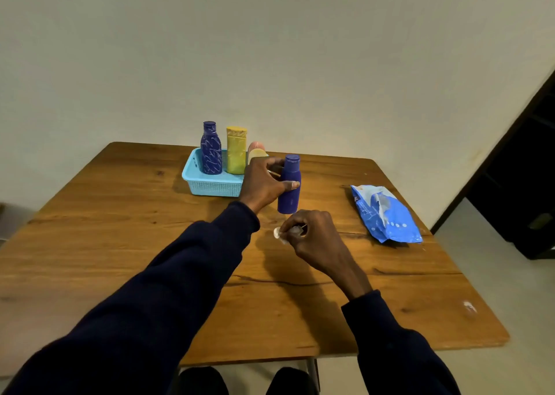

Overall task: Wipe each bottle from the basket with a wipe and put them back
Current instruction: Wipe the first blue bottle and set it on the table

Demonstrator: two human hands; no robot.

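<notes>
My left hand [265, 183] grips a plain blue bottle [289, 195] upright just right of the light blue basket [210, 186]. Inside the basket stand a blue bottle with white scribbles [211, 150], a yellow bottle [236, 151], and two smaller ones behind my hand, a pink-capped bottle [256, 146] and a pale yellow one [257, 153]. My right hand [315, 238] lies on the table below the held bottle, fingers curled round a crumpled white wipe [277, 233].
A blue pack of wipes [386, 214] lies on the right side of the wooden table [120, 244]. A wall rises right behind the table. A dark doorway opens at the far right. My feet show under the near edge.
</notes>
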